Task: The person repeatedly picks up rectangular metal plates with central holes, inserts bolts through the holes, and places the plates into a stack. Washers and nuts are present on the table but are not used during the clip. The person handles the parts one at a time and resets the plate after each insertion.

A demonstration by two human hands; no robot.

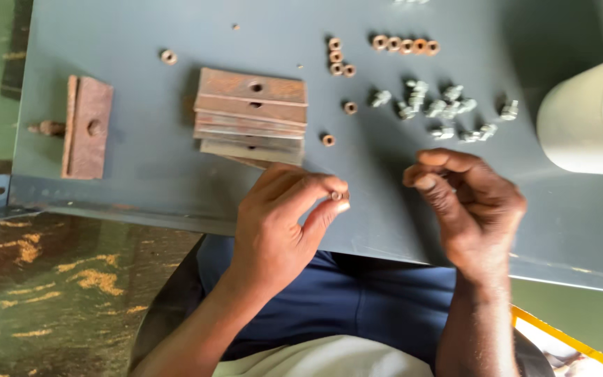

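Note:
My left hand pinches a small metal nut or bolt between thumb and fingertips, just above the near edge of a grey metal panel. My right hand hovers to its right with fingers curled together; nothing shows in it. A stack of rusty flat plates with holes lies just beyond my left hand. Several silvery bolts lie scattered beyond my right hand. Rusty nuts sit in a row and a cluster further back.
One rusty plate with a bolt through it lies at the panel's left. A single nut lies far left. A white cylindrical container stands at the right edge. The green patterned floor shows below left.

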